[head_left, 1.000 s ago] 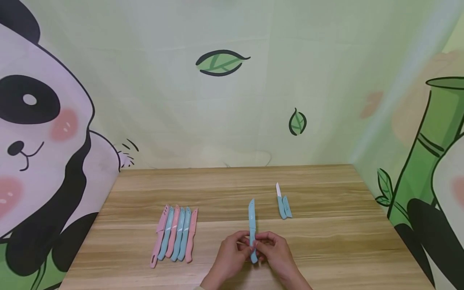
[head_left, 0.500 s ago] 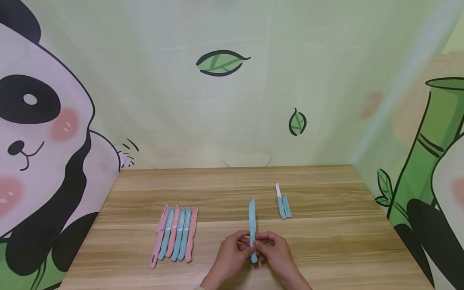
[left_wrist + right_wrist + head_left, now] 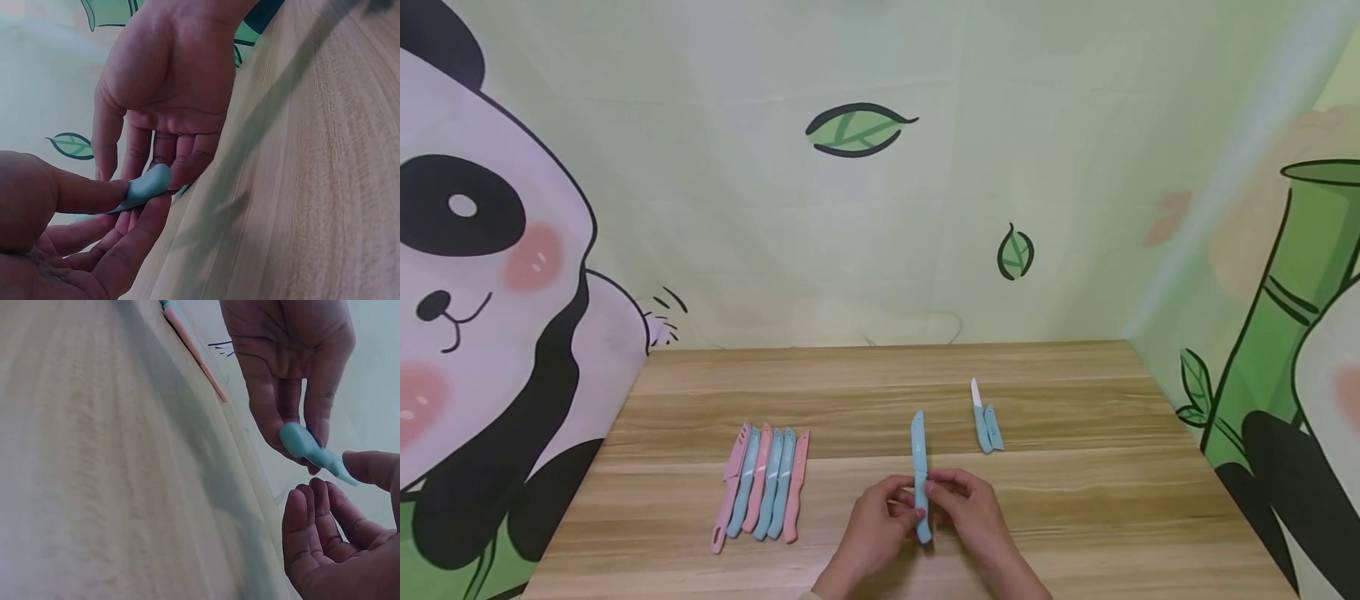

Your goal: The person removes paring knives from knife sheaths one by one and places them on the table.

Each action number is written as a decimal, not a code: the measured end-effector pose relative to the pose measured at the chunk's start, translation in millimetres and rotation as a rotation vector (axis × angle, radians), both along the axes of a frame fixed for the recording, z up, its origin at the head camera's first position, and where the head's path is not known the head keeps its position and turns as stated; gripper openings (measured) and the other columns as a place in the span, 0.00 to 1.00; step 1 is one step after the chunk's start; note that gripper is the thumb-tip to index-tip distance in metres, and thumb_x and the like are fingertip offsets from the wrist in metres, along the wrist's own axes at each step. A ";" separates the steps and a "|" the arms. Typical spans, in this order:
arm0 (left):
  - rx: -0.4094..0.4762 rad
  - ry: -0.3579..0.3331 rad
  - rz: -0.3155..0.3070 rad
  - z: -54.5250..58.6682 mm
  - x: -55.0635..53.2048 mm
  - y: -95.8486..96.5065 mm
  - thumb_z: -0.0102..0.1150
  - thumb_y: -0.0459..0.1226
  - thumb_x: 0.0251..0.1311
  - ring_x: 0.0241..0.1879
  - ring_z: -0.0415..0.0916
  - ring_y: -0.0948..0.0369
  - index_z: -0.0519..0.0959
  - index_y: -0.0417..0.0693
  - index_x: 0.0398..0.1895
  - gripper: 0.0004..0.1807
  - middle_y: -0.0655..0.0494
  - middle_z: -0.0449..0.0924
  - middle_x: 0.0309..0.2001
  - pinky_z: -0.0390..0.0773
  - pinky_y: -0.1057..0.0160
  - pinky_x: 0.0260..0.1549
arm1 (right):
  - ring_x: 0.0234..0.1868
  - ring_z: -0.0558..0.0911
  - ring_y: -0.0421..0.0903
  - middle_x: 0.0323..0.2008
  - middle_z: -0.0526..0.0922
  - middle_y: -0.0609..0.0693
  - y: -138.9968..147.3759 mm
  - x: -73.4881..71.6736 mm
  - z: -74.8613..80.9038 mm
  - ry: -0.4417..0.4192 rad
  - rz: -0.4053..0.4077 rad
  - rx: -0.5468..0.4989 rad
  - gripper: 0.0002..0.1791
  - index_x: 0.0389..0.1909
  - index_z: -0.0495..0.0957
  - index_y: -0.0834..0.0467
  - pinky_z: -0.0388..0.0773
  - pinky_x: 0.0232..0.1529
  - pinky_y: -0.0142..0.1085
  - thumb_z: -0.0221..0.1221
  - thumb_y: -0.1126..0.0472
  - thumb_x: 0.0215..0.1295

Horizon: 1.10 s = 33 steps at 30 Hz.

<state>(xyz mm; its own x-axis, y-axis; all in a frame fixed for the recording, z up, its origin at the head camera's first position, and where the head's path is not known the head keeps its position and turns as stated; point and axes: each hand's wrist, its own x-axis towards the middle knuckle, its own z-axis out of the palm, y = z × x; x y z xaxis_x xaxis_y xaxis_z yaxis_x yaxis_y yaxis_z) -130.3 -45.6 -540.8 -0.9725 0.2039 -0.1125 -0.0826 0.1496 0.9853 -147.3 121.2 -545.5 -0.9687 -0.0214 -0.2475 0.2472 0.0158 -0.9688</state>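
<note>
A light-blue knife in its sheath (image 3: 919, 450) stands out ahead of both hands over the table, its tip pointing away. My left hand (image 3: 877, 521) pinches the handle between thumb and fingers, with the handle's rounded end (image 3: 153, 181) sticking out. On the other side, my right hand (image 3: 967, 510) has its thumb against the knife near the joint of sheath and handle. In the right wrist view, the right fingers (image 3: 319, 519) curve below the knife, most of them apart from it. Whether the right index finger touches its underside is hard to see.
Several pink and blue sheathed knives (image 3: 767, 483) lie in a row on the left of the wooden table (image 3: 1075, 517). Farther back on the right lie a bare small knife (image 3: 981, 429) with a white blade and its blue sheath (image 3: 994, 429). A printed cloth (image 3: 737, 208) hangs behind.
The knife has shifted slightly left. My right hand has moved a little up along it, toward the sheath, and its fingers have loosened. The other knives have stayed put.
</note>
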 end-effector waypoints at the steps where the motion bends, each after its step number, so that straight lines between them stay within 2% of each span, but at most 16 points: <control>1: -0.003 0.001 0.000 -0.5 -0.1 -0.1 0.66 0.25 0.61 0.38 0.84 0.61 0.79 0.36 0.60 0.23 0.46 0.83 0.42 0.87 0.65 0.31 | 0.39 0.84 0.43 0.41 0.89 0.54 0.1 -1.4 0.9 0.002 -0.011 -0.001 0.18 0.53 0.82 0.68 0.85 0.38 0.36 0.67 0.63 0.66; 7: -0.015 -0.007 -0.005 -0.6 0.3 -0.5 0.67 0.25 0.60 0.37 0.84 0.60 0.79 0.35 0.59 0.22 0.48 0.83 0.40 0.87 0.64 0.31 | 0.41 0.86 0.44 0.43 0.89 0.55 0.9 -9.8 3.1 0.028 -0.050 -0.003 0.17 0.55 0.83 0.65 0.86 0.41 0.37 0.67 0.64 0.67; 13: 0.016 -0.039 -0.023 0.5 1.0 0.2 0.65 0.23 0.60 0.38 0.84 0.60 0.79 0.35 0.59 0.22 0.48 0.81 0.41 0.90 0.59 0.34 | 0.42 0.87 0.43 0.44 0.88 0.55 -1.3 -15.8 7.6 0.040 -0.060 0.000 0.19 0.57 0.83 0.65 0.87 0.48 0.39 0.67 0.63 0.67; 18: 0.044 -0.040 -0.028 1.1 2.0 -0.1 0.65 0.22 0.59 0.37 0.84 0.60 0.78 0.33 0.60 0.23 0.46 0.82 0.42 0.90 0.57 0.34 | 0.40 0.85 0.42 0.42 0.86 0.55 -3.5 -20.3 9.8 0.061 -0.059 0.001 0.19 0.57 0.82 0.67 0.88 0.47 0.38 0.66 0.66 0.67; 25: 0.041 -0.063 -0.029 -0.1 2.8 0.6 0.65 0.22 0.59 0.36 0.83 0.61 0.78 0.34 0.60 0.23 0.47 0.81 0.41 0.90 0.56 0.33 | 0.38 0.83 0.40 0.39 0.85 0.52 -5.9 -24.7 7.9 0.045 -0.067 -0.010 0.20 0.58 0.81 0.69 0.88 0.44 0.37 0.66 0.69 0.66; 33: 0.060 -0.052 -0.030 -0.5 3.2 1.3 0.65 0.22 0.59 0.33 0.81 0.61 0.80 0.30 0.54 0.18 0.48 0.81 0.39 0.89 0.58 0.30 | 0.37 0.84 0.39 0.37 0.85 0.51 -6.8 -25.4 10.3 0.045 -0.059 -0.021 0.19 0.57 0.81 0.70 0.87 0.43 0.36 0.65 0.70 0.65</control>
